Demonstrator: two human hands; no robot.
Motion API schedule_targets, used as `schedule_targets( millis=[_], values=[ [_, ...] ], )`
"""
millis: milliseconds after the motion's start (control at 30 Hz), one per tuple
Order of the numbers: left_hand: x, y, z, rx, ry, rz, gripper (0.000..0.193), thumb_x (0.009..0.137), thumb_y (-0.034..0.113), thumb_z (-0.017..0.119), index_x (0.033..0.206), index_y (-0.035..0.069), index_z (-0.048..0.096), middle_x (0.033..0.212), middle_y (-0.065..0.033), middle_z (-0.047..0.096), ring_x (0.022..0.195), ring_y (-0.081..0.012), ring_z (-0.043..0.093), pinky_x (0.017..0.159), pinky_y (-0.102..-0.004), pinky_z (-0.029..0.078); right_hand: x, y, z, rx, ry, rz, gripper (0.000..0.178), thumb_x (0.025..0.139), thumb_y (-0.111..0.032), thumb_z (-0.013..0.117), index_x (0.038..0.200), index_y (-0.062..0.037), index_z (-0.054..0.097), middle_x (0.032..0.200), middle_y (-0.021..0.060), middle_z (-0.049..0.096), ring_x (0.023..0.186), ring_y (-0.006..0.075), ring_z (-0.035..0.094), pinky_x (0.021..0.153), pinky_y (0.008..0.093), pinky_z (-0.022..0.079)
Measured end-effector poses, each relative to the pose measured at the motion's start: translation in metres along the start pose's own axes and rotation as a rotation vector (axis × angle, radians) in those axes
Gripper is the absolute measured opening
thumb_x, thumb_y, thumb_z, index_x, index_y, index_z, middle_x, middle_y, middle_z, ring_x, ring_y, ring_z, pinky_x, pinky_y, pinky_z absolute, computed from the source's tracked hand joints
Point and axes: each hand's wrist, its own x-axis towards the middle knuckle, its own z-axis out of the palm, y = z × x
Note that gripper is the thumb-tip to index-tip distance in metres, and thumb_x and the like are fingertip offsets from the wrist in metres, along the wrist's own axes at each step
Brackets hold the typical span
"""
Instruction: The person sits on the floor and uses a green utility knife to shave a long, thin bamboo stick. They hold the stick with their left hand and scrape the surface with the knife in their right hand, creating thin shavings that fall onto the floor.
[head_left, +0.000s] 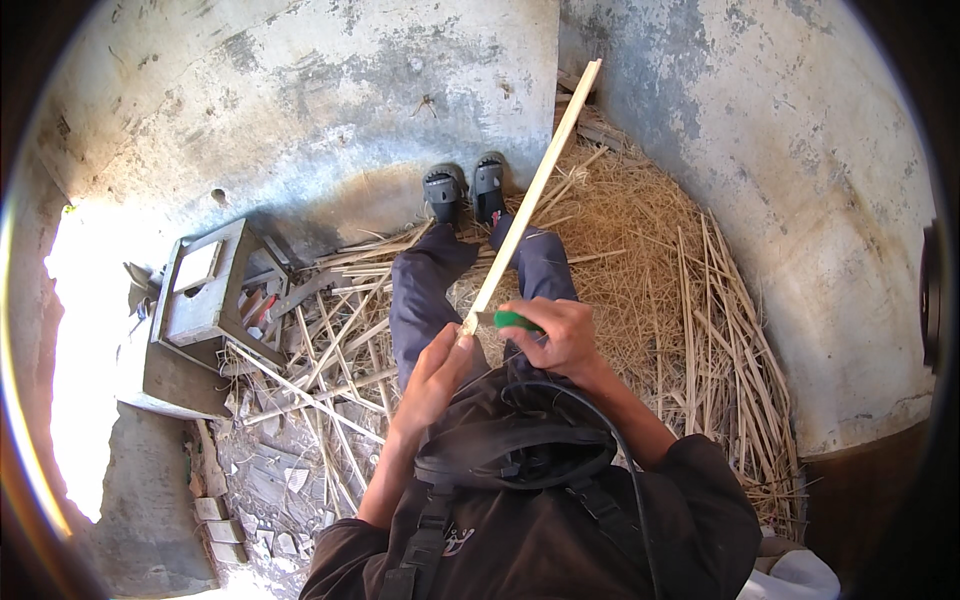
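Observation:
My left hand (438, 372) is closed round the near end of a long, pale strip of wood or bamboo (537, 195). From there the strip slants up and away to the right, over my legs and toward the far corner. A green-handled knife (518, 321) is gripped in my right hand (562, 338), just to the right of the left one. Its short blade points left and meets the strip close to my left fingertips. Whether the edge is in the wood is too small to tell.
Fine shavings (630, 220) cover the floor beyond my right leg. Long cut strips (735, 370) lie piled along the right wall, and more strips (340, 345) cross each other at left. A wooden cabinet (203, 290) holding small items stands by the bright opening. Worn walls (330, 90) enclose the space.

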Motion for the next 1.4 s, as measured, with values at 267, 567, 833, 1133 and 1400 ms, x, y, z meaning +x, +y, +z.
schedule_targets(
  millis=[267,567,833,1133,1400],
  values=[
    [-0.001,-0.011,-0.009,0.126,0.007,0.037,0.028,0.117,0.033,0.049,0.100,0.011,0.051,0.079,0.0081,0.039,0.065,-0.0017,0.033,0.055,-0.0217,0.027,0.005,0.003,-0.005,-0.028,0.019,0.016,0.031,0.094,-0.039,0.080,0.108,-0.0113,0.080,0.092,0.0054,0.080,0.068,0.0225,0.075,0.062,0.0334,0.056],
    [-0.032,0.004,-0.001,0.328,-0.075,-0.021,0.030,0.115,0.036,0.053,0.101,0.010,0.053,0.075,0.0074,0.047,0.064,-0.0022,0.039,0.055,-0.0232,0.031,0.007,0.066,-0.045,-0.028,0.124,0.484,0.033,0.103,-0.035,0.071,0.112,-0.0042,0.077,0.076,0.0105,0.072,0.063,0.0210,0.069,0.058,0.0335,0.050],
    [-0.012,-0.002,-0.003,0.387,0.132,0.150,0.021,0.110,0.021,0.062,0.103,0.002,0.058,0.072,0.0015,0.049,0.071,-0.0056,0.042,0.062,-0.0284,0.037,-0.006,0.032,-0.016,0.125,0.050,0.192,0.030,0.100,-0.030,0.074,0.117,-0.0051,0.075,0.091,0.0106,0.077,0.071,0.0228,0.073,0.064,0.0342,0.056],
    [-0.004,0.000,0.005,0.412,0.111,0.199,0.018,0.109,0.017,0.064,0.107,0.000,0.058,0.076,-0.0067,0.059,0.073,-0.0084,0.046,0.065,-0.0301,0.042,-0.007,0.010,0.003,0.211,-0.057,0.083,0.032,0.096,-0.033,0.079,0.114,-0.0067,0.076,0.101,0.0107,0.080,0.078,0.0272,0.077,0.068,0.0360,0.060],
    [-0.002,-0.004,0.003,0.365,0.057,0.182,0.020,0.112,0.024,0.059,0.105,0.005,0.055,0.073,0.0036,0.051,0.064,-0.0031,0.042,0.055,-0.0249,0.034,-0.001,0.006,0.000,0.111,0.008,0.021,0.029,0.093,-0.034,0.081,0.102,-0.0068,0.079,0.093,0.0081,0.080,0.065,0.0231,0.073,0.056,0.0336,0.056]
  ],
)
